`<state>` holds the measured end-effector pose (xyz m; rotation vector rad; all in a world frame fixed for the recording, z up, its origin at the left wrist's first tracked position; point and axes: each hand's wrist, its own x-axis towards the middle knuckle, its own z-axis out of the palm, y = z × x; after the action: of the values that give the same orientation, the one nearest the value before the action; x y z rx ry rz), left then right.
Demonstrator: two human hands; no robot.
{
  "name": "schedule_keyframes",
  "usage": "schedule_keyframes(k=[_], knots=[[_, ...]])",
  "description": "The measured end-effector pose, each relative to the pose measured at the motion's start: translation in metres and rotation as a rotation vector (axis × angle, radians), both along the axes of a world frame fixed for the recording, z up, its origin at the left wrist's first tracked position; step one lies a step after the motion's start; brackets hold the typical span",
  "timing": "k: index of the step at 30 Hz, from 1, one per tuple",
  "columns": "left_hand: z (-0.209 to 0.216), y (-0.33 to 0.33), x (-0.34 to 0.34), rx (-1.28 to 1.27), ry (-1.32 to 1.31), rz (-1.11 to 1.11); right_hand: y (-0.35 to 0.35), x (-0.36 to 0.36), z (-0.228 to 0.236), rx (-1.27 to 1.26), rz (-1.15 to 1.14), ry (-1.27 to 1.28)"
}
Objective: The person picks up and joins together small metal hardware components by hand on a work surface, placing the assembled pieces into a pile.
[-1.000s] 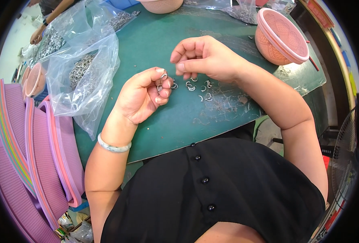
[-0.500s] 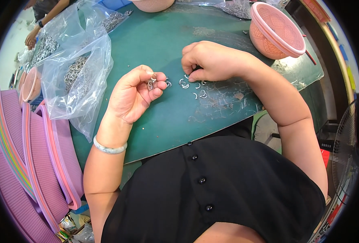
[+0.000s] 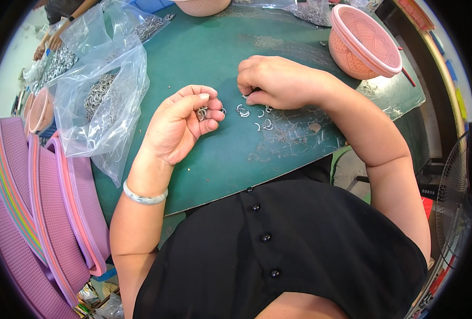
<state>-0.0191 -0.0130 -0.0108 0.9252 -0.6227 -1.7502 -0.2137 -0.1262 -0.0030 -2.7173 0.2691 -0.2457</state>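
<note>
Palm up over the green table, my left hand [image 3: 185,114] curls its fingers around several small curved metal pieces [image 3: 202,113]. A pale bangle [image 3: 145,195] circles that wrist. Across from it, my right hand [image 3: 268,82] rests at the tabletop with thumb and fingers pinched together and pointing left; whatever is between the fingertips is mostly hidden. Just below the right hand lie loose silvery crescent-shaped pieces [image 3: 242,110], some single and some close together. One more piece shows at the left fingertips, partly covered by them.
Clear plastic bags [image 3: 124,90] with a heap of metal pieces [image 3: 100,95] lie at the left. A pink basket [image 3: 361,45] stands at the far right. Purple baskets [image 3: 60,207] are stacked beside the table [image 3: 214,175]. A co-worker's hands [image 3: 47,45] are at the far left; a fan [image 3: 456,196] is at right.
My left thumb and fingertips have shifted, showing the metal pieces in the palm more openly. The right hand has dropped slightly. The co-worker's hands have moved, with two now visible.
</note>
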Motion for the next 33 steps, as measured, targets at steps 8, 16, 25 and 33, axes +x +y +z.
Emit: schedule_keyframes(k=[8,16,25,33], knots=[[0.000,0.001,-0.002,-0.004,-0.019,-0.014,-0.005,0.002,-0.005,0.054,-0.023,-0.018],[0.000,0.002,-0.001,-0.017,-0.024,-0.007,0.000,0.003,0.001,-0.044,-0.038,0.040],[0.000,0.002,-0.005,-0.020,-0.060,-0.030,-0.003,0.008,-0.004,0.134,0.037,-0.191],[-0.001,-0.001,-0.002,0.042,0.026,-0.016,0.000,0.011,-0.002,0.226,-0.007,-0.299]])
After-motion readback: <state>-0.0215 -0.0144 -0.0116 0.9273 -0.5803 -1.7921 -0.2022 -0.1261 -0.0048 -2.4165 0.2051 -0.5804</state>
